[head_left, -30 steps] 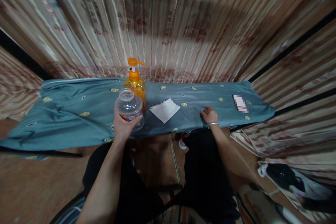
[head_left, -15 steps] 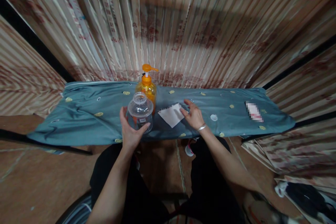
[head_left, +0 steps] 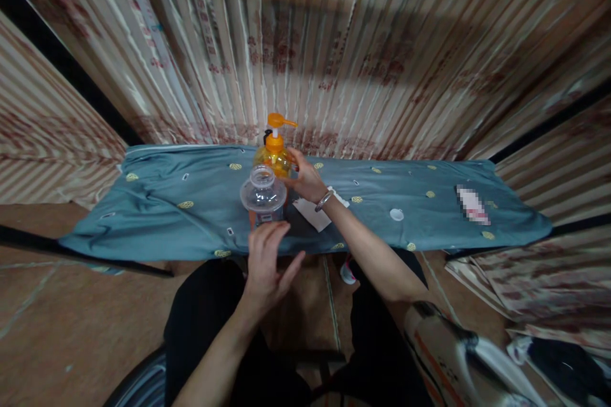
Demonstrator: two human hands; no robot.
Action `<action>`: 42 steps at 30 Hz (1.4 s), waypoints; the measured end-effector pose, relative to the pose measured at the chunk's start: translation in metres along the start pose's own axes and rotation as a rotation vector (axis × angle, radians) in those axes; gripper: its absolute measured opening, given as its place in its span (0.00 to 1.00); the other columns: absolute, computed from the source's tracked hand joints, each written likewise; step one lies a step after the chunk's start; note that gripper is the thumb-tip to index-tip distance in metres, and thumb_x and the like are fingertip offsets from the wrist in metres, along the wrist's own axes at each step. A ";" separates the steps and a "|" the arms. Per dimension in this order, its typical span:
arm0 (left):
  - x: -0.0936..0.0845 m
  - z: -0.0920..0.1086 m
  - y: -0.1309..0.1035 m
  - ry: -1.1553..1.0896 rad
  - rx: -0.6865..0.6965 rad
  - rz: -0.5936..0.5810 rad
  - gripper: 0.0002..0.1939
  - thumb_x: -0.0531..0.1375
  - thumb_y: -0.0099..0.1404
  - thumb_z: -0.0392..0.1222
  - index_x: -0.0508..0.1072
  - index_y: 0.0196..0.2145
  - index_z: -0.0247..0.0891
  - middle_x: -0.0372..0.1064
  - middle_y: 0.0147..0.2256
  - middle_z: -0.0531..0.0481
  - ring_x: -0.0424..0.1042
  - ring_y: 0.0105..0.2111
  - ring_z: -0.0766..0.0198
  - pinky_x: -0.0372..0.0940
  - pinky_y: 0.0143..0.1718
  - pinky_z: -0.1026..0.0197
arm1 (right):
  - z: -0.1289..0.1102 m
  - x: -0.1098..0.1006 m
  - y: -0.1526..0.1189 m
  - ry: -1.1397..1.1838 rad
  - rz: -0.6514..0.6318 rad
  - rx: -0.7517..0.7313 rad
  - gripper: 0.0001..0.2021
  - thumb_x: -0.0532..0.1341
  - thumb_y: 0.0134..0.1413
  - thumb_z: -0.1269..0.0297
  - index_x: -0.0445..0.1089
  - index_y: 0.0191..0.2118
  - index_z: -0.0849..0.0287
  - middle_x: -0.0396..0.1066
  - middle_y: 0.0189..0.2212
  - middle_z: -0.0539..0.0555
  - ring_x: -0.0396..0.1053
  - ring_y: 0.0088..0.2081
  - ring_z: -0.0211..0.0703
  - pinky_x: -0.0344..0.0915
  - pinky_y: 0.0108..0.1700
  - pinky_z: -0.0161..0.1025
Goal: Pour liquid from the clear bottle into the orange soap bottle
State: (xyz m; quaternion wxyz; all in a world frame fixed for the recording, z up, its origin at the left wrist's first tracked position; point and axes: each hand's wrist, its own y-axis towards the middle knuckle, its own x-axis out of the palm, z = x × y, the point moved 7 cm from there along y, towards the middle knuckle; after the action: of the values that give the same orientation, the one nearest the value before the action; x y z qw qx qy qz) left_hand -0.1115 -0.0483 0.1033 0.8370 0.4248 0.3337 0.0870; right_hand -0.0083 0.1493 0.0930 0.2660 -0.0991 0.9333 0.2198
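Observation:
My left hand (head_left: 268, 264) is open just in front of the clear plastic jar (head_left: 263, 194), thumb apart from the fingers. Its fingertips overlap the jar's lower part in view; I cannot tell whether they touch. The jar has a narrow neck and stands upright without a lid. Behind it is a yellow pump bottle (head_left: 273, 160) with an orange pump head. My right hand (head_left: 309, 179), with a silver bracelet on the wrist, has its fingers and thumb around the bottle's right side. A white piece of paper (head_left: 312, 215) lies partly under my right forearm.
A teal patterned cloth (head_left: 157, 203) covers the narrow table. A small blurred white and pink item (head_left: 472, 205) lies at its right end. Striped curtains (head_left: 324, 44) hang behind, and dark metal poles (head_left: 71, 57) frame both sides. My knees are below the front edge.
My left hand has let go of the clear jar and drawn back toward me. My right hand has moved left from beside the paper to the pump bottle.

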 end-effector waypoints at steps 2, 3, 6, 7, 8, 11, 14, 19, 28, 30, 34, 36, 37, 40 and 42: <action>0.021 0.007 -0.006 -0.106 0.010 -0.125 0.27 0.61 0.62 0.36 0.59 0.58 0.38 0.64 0.49 0.38 0.64 0.51 0.51 0.62 0.51 0.48 | 0.001 0.004 0.001 0.015 0.009 0.012 0.40 0.70 0.44 0.58 0.54 0.61 0.60 0.67 0.55 0.62 0.68 0.55 0.52 0.63 0.58 0.49; 0.031 0.008 -0.009 -0.143 0.004 -0.172 0.27 0.61 0.63 0.35 0.59 0.58 0.38 0.64 0.49 0.38 0.64 0.51 0.52 0.63 0.51 0.49 | 0.002 0.005 0.002 0.028 0.013 0.018 0.39 0.70 0.44 0.56 0.55 0.61 0.59 0.69 0.54 0.61 0.69 0.54 0.52 0.64 0.58 0.49; 0.045 0.006 -0.013 -0.200 -0.019 -0.210 0.26 0.59 0.64 0.34 0.59 0.58 0.38 0.64 0.50 0.38 0.64 0.51 0.52 0.64 0.50 0.48 | 0.005 0.009 0.001 0.094 0.033 0.028 0.37 0.70 0.43 0.53 0.58 0.58 0.57 0.71 0.51 0.59 0.71 0.51 0.50 0.66 0.56 0.49; 0.047 0.004 -0.014 -0.209 -0.030 -0.214 0.26 0.59 0.64 0.34 0.59 0.58 0.39 0.64 0.50 0.38 0.65 0.51 0.52 0.64 0.50 0.48 | 0.007 0.009 0.001 0.121 0.043 0.032 0.36 0.70 0.42 0.53 0.59 0.56 0.58 0.72 0.50 0.59 0.72 0.50 0.50 0.66 0.56 0.48; 0.049 0.002 -0.014 -0.215 -0.040 -0.218 0.25 0.59 0.64 0.34 0.59 0.58 0.39 0.64 0.50 0.38 0.65 0.51 0.52 0.64 0.51 0.48 | 0.008 0.008 0.000 0.148 0.055 0.038 0.36 0.70 0.41 0.52 0.60 0.55 0.59 0.73 0.49 0.59 0.72 0.50 0.50 0.67 0.55 0.48; 0.052 -0.002 -0.015 -0.221 -0.058 -0.228 0.25 0.58 0.64 0.35 0.59 0.59 0.40 0.63 0.51 0.38 0.64 0.53 0.52 0.63 0.52 0.47 | 0.010 -0.003 -0.004 0.245 0.098 0.044 0.36 0.71 0.37 0.50 0.61 0.52 0.60 0.73 0.48 0.60 0.72 0.50 0.50 0.67 0.54 0.47; 0.058 -0.008 -0.017 -0.211 -0.084 -0.240 0.30 0.58 0.65 0.36 0.54 0.62 0.41 0.61 0.54 0.37 0.62 0.56 0.50 0.61 0.54 0.44 | 0.007 -0.029 -0.013 0.319 0.163 0.029 0.34 0.72 0.37 0.51 0.61 0.50 0.58 0.73 0.48 0.58 0.72 0.50 0.48 0.67 0.54 0.46; 0.070 -0.012 -0.018 -0.167 -0.125 -0.166 0.48 0.63 0.61 0.41 0.36 0.68 0.40 0.46 0.64 0.28 0.48 0.64 0.42 0.52 0.59 0.36 | -0.003 -0.088 -0.057 0.280 0.322 0.047 0.30 0.72 0.37 0.56 0.63 0.47 0.57 0.74 0.45 0.55 0.73 0.46 0.47 0.68 0.52 0.46; 0.106 -0.032 -0.016 -0.705 -0.644 -0.174 0.58 0.72 0.46 0.49 0.44 0.66 0.39 0.55 0.62 0.33 0.60 0.60 0.46 0.56 0.59 0.44 | -0.020 -0.093 -0.148 0.190 0.166 0.193 0.30 0.71 0.41 0.55 0.64 0.50 0.55 0.73 0.47 0.56 0.72 0.47 0.49 0.68 0.53 0.49; 0.117 -0.034 -0.014 -0.903 -0.745 -0.244 0.49 0.73 0.43 0.47 0.59 0.59 0.36 0.67 0.55 0.36 0.69 0.53 0.47 0.61 0.55 0.46 | -0.022 -0.092 -0.151 0.190 0.117 0.158 0.30 0.71 0.41 0.55 0.65 0.51 0.56 0.72 0.48 0.57 0.71 0.49 0.49 0.67 0.55 0.49; 0.128 -0.036 -0.009 -0.948 -0.786 -0.295 0.33 0.72 0.43 0.46 0.70 0.46 0.34 0.75 0.44 0.39 0.75 0.43 0.49 0.68 0.47 0.47 | -0.018 -0.097 -0.135 0.331 0.091 0.102 0.34 0.70 0.43 0.52 0.61 0.56 0.54 0.68 0.54 0.58 0.68 0.55 0.48 0.64 0.59 0.48; 0.133 -0.038 -0.009 -0.914 -0.797 -0.278 0.31 0.72 0.44 0.44 0.70 0.45 0.35 0.76 0.43 0.41 0.76 0.43 0.50 0.68 0.47 0.47 | -0.011 -0.105 -0.120 0.384 0.191 0.094 0.31 0.68 0.45 0.49 0.63 0.54 0.53 0.70 0.52 0.57 0.68 0.55 0.47 0.64 0.58 0.47; 0.135 -0.039 -0.010 -0.892 -0.800 -0.269 0.30 0.73 0.43 0.43 0.70 0.44 0.35 0.76 0.43 0.41 0.75 0.43 0.50 0.68 0.47 0.47 | -0.009 -0.109 -0.112 0.403 0.241 0.085 0.28 0.67 0.45 0.47 0.66 0.51 0.53 0.72 0.49 0.56 0.70 0.53 0.46 0.65 0.57 0.46; 0.140 -0.043 -0.009 -0.815 -0.799 -0.246 0.32 0.73 0.42 0.42 0.70 0.45 0.36 0.75 0.44 0.42 0.75 0.44 0.51 0.66 0.50 0.47 | -0.005 -0.112 -0.088 0.413 0.282 0.080 0.22 0.69 0.42 0.46 0.70 0.40 0.55 0.76 0.39 0.52 0.74 0.41 0.43 0.70 0.49 0.44; 0.140 -0.047 -0.006 -0.767 -0.796 -0.228 0.33 0.73 0.43 0.43 0.69 0.47 0.36 0.75 0.45 0.42 0.74 0.45 0.51 0.65 0.51 0.47 | -0.011 -0.112 -0.076 0.399 0.267 0.053 0.19 0.68 0.43 0.47 0.71 0.36 0.55 0.76 0.35 0.50 0.74 0.36 0.41 0.71 0.44 0.42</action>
State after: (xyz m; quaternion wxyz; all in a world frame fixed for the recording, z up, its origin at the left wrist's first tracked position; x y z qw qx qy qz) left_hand -0.0353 0.0385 0.0117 0.9982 0.0386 -0.0091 -0.0456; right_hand 0.1038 0.0847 0.1348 0.0474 -0.0092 0.9777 0.2046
